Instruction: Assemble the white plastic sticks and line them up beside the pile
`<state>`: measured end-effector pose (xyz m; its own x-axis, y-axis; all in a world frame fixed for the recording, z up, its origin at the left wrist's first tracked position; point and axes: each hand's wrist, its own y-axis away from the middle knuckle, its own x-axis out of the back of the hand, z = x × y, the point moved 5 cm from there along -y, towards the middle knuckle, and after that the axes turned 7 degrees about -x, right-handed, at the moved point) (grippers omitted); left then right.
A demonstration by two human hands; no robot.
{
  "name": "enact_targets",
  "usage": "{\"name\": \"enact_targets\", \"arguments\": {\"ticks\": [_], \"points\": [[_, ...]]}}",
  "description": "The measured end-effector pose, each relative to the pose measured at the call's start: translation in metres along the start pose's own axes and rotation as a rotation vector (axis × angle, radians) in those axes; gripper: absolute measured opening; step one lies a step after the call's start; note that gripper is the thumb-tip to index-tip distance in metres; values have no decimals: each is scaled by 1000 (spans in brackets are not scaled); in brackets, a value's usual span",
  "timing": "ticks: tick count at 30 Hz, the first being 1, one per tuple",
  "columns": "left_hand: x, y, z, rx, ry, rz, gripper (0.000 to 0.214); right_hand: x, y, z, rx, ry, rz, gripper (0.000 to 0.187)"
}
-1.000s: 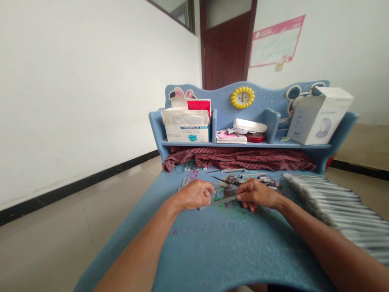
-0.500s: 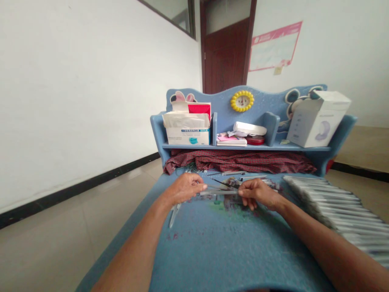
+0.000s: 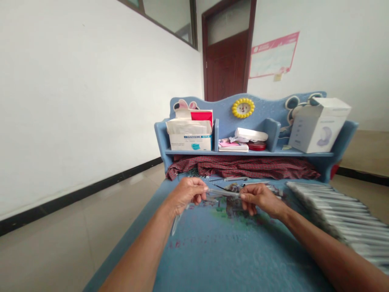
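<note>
A slim, clear tube that looks like a pen barrel [image 3: 224, 193] spans the gap between my two hands above the blue desk. My left hand [image 3: 191, 192] pinches its left end between thumb and fingers. At the other end, my right hand [image 3: 257, 198] grips it with thumb and forefinger, the other fingers curled below. Whether a thin refill lies inside is too blurred to tell. Beneath my left wrist lies another clear pen part [image 3: 175, 225]. Behind the hands, a dark thin stick [image 3: 221, 187] and small loose parts lie on the desk.
Many clear pens [image 3: 337, 215] lie in a row on the right side of the desk [image 3: 231, 259]. A plaid cloth [image 3: 243, 167] is bunched under the shelf. On the shelf stand a mask box [image 3: 190, 140], a white box [image 3: 317, 127] and a red tin [image 3: 257, 146].
My left hand has brought its fingertips to the left end of the tube, where a gap showed before. The right hand keeps its grip. The view has tilted slightly up.
</note>
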<state>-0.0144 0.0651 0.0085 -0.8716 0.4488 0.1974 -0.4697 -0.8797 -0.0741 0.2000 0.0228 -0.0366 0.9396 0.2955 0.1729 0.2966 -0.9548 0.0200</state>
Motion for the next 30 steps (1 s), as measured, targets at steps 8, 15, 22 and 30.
{"name": "enact_targets", "arguments": {"ticks": [8,15,22,30], "points": [[-2,1,2,-19,113,56,18,-3,2,-7,75,59,98,31],[-6,1,1,-15,102,55,17,-3,4,-11,129,81,106,32],[-10,-1,3,-37,49,96,22,2,-5,-9,91,163,121,29],[-21,-14,-3,30,-106,-62,33,-7,2,-48,377,959,199,17]]}}
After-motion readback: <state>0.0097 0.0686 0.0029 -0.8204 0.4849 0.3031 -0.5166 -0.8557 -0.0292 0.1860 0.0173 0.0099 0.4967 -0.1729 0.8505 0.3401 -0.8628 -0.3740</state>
